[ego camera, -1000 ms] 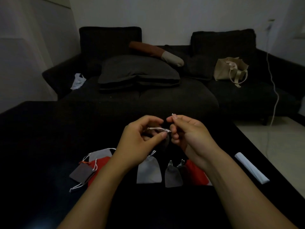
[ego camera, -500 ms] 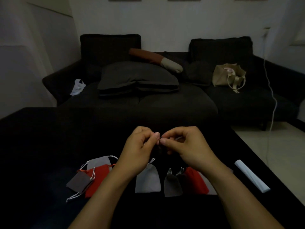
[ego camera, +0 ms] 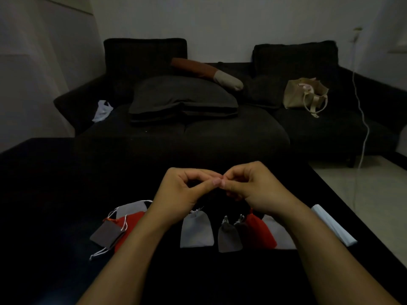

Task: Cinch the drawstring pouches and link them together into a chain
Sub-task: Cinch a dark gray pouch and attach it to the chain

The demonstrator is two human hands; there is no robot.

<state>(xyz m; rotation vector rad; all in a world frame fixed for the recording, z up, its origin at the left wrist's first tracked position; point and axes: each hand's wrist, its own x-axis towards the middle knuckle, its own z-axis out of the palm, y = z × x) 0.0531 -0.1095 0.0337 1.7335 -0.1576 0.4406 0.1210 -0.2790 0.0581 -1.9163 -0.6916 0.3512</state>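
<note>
The person's left hand point(ego camera: 178, 192) and right hand point(ego camera: 253, 190) were raised together above the black table point(ego camera: 55, 194), fingers curled in and the tips of thumb and forefinger meeting at the middle, nail to nail. Each hand looked pinched tight, hardly any gap at the tips, but the room was dim and whatever they held between them was too dark and small to make out; I could not tell if it was a cord or a pouch. Below the hands, on the table, the pouches lay in two loose groups. To the left, a brown pouch point(ego camera: 106, 234) lay over a red pouch point(ego camera: 128, 227), with a light grey pouch point(ego camera: 131, 209) behind them and white drawstrings trailing loose toward the near edge. Under and between the wrists stood a row: a grey pouch point(ego camera: 196, 231), then a dark grey pouch point(ego camera: 229, 237) with its neck gathered, then a second red pouch point(ego camera: 259, 233), and a pale pouch point(ego camera: 278, 235) partly hidden by the right forearm. These sat just beside one another, some overlapping. A white roll point(ego camera: 333, 224) lay apart near the table's right edge. Beyond stood a dark sofa point(ego camera: 220, 133) with a beige bag point(ego camera: 305, 94) on it.
</note>
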